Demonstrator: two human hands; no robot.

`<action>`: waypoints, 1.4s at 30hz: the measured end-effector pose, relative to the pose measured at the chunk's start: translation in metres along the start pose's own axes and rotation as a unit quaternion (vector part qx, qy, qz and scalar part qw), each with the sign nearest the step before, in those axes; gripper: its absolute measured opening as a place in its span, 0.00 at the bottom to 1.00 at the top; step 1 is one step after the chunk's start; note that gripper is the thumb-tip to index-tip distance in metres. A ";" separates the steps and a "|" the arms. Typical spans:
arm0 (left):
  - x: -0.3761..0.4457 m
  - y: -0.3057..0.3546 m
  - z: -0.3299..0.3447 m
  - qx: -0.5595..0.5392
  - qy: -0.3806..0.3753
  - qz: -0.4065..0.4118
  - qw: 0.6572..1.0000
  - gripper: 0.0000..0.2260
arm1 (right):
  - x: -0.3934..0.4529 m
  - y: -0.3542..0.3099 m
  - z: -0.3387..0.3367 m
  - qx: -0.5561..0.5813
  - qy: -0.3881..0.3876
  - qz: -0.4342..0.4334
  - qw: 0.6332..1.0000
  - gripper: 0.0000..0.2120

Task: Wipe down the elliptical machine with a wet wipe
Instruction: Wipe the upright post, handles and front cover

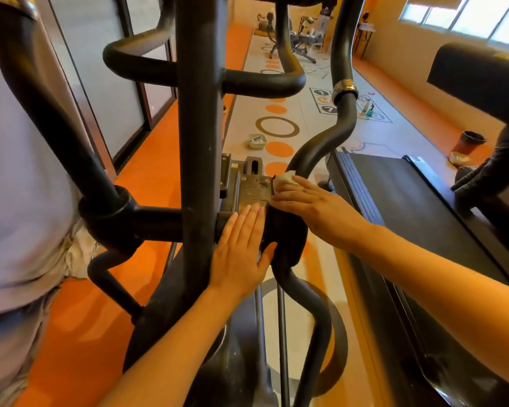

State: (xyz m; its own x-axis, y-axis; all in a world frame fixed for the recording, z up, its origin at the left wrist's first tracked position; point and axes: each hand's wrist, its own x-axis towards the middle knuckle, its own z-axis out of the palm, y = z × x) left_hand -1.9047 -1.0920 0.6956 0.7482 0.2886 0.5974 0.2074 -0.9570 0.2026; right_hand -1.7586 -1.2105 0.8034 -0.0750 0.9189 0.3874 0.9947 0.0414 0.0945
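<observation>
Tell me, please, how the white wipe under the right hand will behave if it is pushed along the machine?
The wipe is probably limp: it lies bunched and creased under the right hand. It likely weighs little and would fold or drag rather than slide stiffly over the elliptical. The flat fingers pressing on it should keep it from slipping away.

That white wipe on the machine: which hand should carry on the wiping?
The right hand. It already presses the wet wipe against the elliptical's dark plate. The left hand lies flat and empty on the frame, apparently bracing.
</observation>
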 end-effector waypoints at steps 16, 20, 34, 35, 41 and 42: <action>-0.059 0.017 -0.033 0.065 -0.073 -0.062 0.993 0.28 | -0.032 -0.029 0.022 0.147 0.084 -0.039 0.985 0.17; -0.097 0.031 -0.040 0.078 -0.094 -0.099 0.988 0.27 | -0.052 -0.045 0.031 0.176 0.084 -0.070 0.978 0.17; -0.229 0.048 -0.047 0.134 -0.175 -0.227 0.948 0.28 | -0.126 -0.132 0.132 0.336 -0.108 0.027 0.935 0.25; -0.236 0.046 -0.045 0.134 -0.185 -0.236 0.944 0.29 | -0.130 -0.140 0.138 0.347 -0.120 0.034 0.930 0.25; -0.267 0.037 -0.030 0.129 -0.219 -0.253 0.934 0.30 | -0.145 -0.189 0.169 0.331 -0.155 0.089 0.927 0.26; -0.272 0.035 -0.028 0.129 -0.219 -0.253 0.933 0.30 | -0.146 -0.197 0.174 0.312 -0.143 0.111 0.933 0.26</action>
State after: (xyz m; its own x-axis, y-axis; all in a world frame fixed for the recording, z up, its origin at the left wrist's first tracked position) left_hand -2.1185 -1.2028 0.5624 0.6869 0.7212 0.0897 0.7075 -0.6917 0.1448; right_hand -1.9310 -1.2844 0.5683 0.0715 0.9953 0.0649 0.8373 -0.0245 -0.5461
